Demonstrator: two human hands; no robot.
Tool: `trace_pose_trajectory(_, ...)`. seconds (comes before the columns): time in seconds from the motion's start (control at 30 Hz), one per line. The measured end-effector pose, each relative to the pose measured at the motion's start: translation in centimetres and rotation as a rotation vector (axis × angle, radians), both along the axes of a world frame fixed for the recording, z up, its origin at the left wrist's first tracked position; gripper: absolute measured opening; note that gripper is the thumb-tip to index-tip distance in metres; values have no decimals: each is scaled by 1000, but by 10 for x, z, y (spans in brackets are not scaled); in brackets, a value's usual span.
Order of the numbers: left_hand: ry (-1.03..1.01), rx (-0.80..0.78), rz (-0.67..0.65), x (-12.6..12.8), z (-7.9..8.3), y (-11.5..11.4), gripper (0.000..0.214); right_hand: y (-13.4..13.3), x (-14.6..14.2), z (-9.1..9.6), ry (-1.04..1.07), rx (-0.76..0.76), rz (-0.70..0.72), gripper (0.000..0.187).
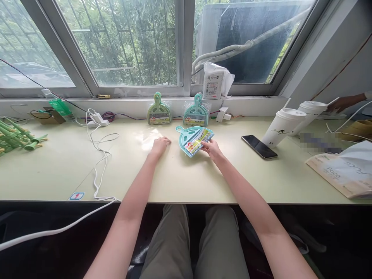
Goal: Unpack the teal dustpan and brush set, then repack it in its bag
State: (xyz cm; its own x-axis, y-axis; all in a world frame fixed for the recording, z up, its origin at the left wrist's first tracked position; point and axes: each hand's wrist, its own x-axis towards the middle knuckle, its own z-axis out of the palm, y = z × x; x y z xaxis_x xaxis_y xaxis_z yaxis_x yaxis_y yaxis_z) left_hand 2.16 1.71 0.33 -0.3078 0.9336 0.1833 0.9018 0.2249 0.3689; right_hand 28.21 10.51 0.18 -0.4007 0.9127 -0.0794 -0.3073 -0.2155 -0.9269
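My right hand grips a mini dustpan and brush set by its lower right edge. The set is turquoise, carries a yellow and red label, and is tilted with its looped handle toward the upper left. My left hand rests on the table with fingers loosely stretched to the right, beside a clear plastic bag lying flat. Against the wall below the window stand two more wrapped sets, a green dustpan set and a turquoise dustpan set.
Right of me are a phone, white lidded cups and a paper bag. Another person's hand is at far right. A white cable, bottle and green stalks lie left. A box sits on the sill.
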Motion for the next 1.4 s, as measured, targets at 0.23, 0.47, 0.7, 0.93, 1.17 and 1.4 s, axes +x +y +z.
trace_pose_trajectory(0.23, -58, 148, 99, 6, 1, 3, 33, 2, 0, -2, -42, -10, 31, 18)
trace_pose_trajectory(0.47, 89, 127, 203, 7, -5, 3, 31, 0, 0, -1, -103, -55, 90, 17)
trace_pose_trajectory(0.7, 99, 80, 254, 2, -2, 2, 30, 3, 2, -2, -140, -55, 204, 21)
trace_pose_trajectory(0.93, 131, 181, 287, 11, 3, -1, 35, 2, -3, -4, -79, -78, 67, 22)
trace_pose_trajectory(1.17, 177, 266, 319, 9, 4, -1, 32, -4, -3, 1, -93, -10, 274, 25)
trace_pose_trajectory(1.4, 237, 361, 210, 24, 2, 0, 32, -11, -16, -9, -21, -78, 115, 20)
